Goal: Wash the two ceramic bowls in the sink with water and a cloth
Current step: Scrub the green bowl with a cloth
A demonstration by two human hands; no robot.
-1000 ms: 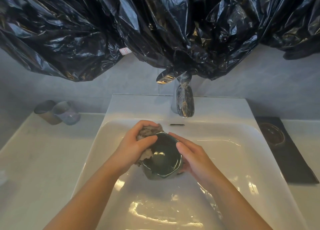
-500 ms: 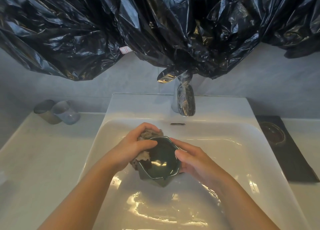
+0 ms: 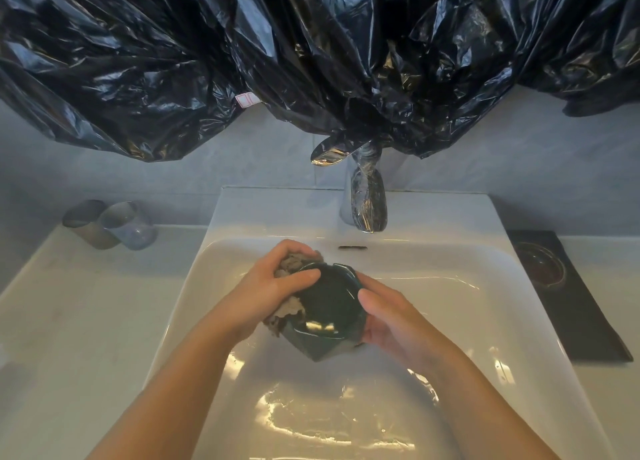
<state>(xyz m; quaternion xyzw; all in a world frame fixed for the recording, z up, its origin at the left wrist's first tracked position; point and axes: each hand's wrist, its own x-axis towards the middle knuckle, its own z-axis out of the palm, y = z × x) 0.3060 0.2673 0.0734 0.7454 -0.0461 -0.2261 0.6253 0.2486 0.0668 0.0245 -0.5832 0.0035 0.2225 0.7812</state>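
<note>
I'm in the scrubbing step on one bowl: my left hand [image 3: 277,286] grips the brown cloth [image 3: 294,264], bunched against the far-left rim of the dark green bowl [image 3: 329,307]. I hold the bowl tilted toward me above the sink [image 3: 485,303] basin, just in front of the faucet [image 3: 367,203]. My right hand [image 3: 391,321] cups its right wall, thumb on the rim. I see no water running. Next, I judge, I should turn the bowl so the cloth reaches the rest, then rinse.
</note>
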